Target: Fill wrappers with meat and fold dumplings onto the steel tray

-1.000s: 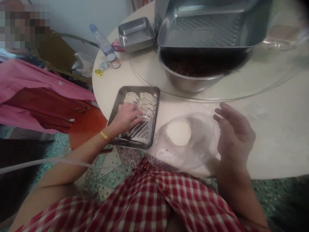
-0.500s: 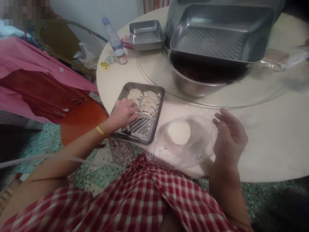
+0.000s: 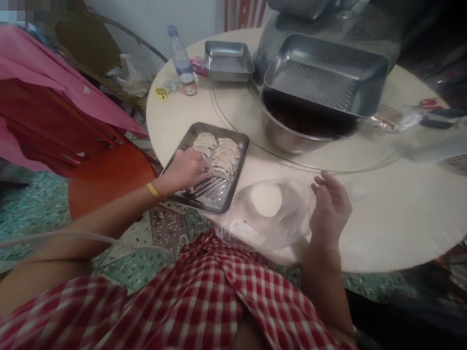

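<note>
My left hand (image 3: 188, 169), with a yellow band at its wrist, reaches over a metal tray (image 3: 222, 206). Its fingers are curled down and closed beside the left row of dumplings; what they hold, if anything, is hidden. Pale folded dumplings (image 3: 223, 158) lie in two rows in the tray. To the tray's right, a round dough wrapper (image 3: 267, 200) lies flat on a clear plastic bag (image 3: 288, 226). My right hand (image 3: 331, 206) hovers at the bag's right edge, loosely bent and open, with nothing seen in it.
A steel bowl (image 3: 280, 131) of dark filling stands on the glass turntable (image 3: 244, 116), a large empty pan (image 3: 310, 73) resting over it. Behind are a smaller pan (image 3: 229, 73), a water bottle (image 3: 180, 58) and a small jar (image 3: 189, 87). An orange stool (image 3: 109, 180) is at left.
The view has shifted slightly, bringing more of the table's right side into sight. My left hand stays over the tray, its fingers drawn closer together. My right hand keeps its place by the bag.
</note>
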`<state>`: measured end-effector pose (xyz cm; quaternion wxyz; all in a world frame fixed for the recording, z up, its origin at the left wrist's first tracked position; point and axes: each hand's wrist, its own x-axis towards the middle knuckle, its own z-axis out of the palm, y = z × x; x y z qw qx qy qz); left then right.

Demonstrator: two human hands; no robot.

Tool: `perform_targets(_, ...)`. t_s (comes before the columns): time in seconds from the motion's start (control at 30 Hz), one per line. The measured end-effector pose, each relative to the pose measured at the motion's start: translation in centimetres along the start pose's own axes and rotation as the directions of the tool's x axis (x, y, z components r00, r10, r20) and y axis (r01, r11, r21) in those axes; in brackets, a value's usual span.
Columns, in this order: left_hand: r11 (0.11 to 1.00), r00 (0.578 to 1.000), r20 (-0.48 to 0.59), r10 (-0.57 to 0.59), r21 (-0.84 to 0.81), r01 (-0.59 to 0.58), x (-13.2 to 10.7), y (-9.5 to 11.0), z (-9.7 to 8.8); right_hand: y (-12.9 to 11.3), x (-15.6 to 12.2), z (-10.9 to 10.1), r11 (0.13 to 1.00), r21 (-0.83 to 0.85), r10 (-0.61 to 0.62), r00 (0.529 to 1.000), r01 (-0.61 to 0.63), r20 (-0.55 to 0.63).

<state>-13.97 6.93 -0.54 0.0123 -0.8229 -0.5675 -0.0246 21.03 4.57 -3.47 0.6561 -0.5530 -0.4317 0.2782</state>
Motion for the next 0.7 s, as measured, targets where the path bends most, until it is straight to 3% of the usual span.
perform_targets(0.17, 0.999, 0.998, 0.069, 0.012, 0.044, -0.015, 0.1, 0.9, -0.2, 0.0, 0.1, 0.1, 0.999, 0.042, 0.030, 1.000, -0.029, -0.009)
perform_targets(0.3, 0.998, 0.999, 0.044, -0.001, 0.061, -0.001, 0.0, 0.7, -0.4, 0.2, 0.3, 0.2, 0.997, 0.062, 0.039, 0.999, -0.037, -0.025)
perform_targets(0.47, 0.996, 0.991, -0.121, -0.061, 0.061, 0.069, -1.6, 0.1, -2.0, 0.2, 0.4, 0.4, 0.998, 0.052, 0.038, 0.998, -0.035, -0.054)
perform_targets(0.6, 0.994, 0.931, -0.347, -0.111, -0.025, 0.109, -4.0, 1.0, -3.4, -0.5, 0.2, 0.3, 0.995, 0.096, 0.023, 0.994, -0.013, -0.106)
perform_targets(0.7, 0.980, 0.898, -0.397, -0.192, -0.129, 0.153, -6.2, 1.6, -3.4, -1.0, -0.8, -0.3, 0.997, 0.070, -0.031, 0.991, 0.040, -0.131)
